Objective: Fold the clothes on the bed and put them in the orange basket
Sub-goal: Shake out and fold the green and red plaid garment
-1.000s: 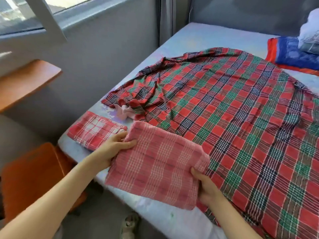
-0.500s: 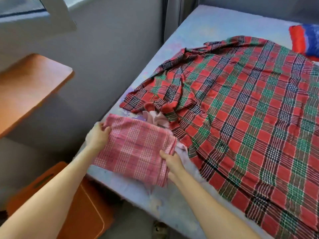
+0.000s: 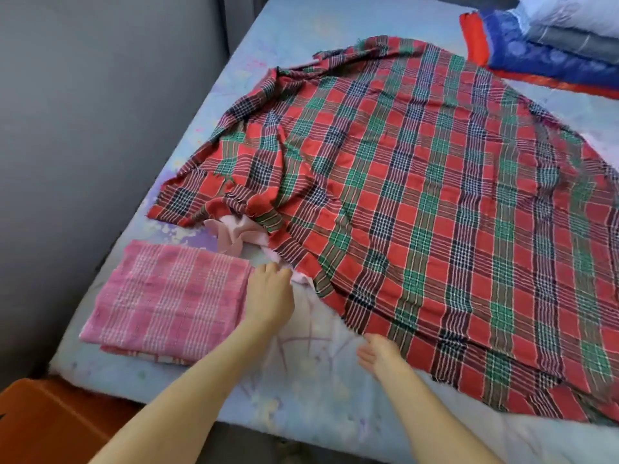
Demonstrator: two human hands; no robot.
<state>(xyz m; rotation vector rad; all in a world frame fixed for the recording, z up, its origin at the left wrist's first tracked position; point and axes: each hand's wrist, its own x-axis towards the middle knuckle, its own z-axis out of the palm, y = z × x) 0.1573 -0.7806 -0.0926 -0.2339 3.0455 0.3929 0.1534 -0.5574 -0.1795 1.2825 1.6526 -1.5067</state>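
Head cam looks down on the bed [image 3: 301, 396], where the folded pink check cloth [image 3: 167, 296] sits at the near left corner, not in the orange basket [image 3: 40, 423] yet. The basket just peeks in at the bottom left, below the bed edge. Left hand [image 3: 269, 296] lies right beside that folded stack, fingertips at the edge of a pale pink garment [image 3: 231, 234] poking out from under the big red and green plaid cloth [image 3: 418, 212]. Can't tell if it's actually pinching it or just touching. Right hand [image 3: 378, 354] is loose, fingers apart, holding nothing, just beside the plaid's near hem. My guess: the plaid is thin, light and floppy, so take it by two corners along the hem. The pink one is half buried, so pulling it may drag the plaid along
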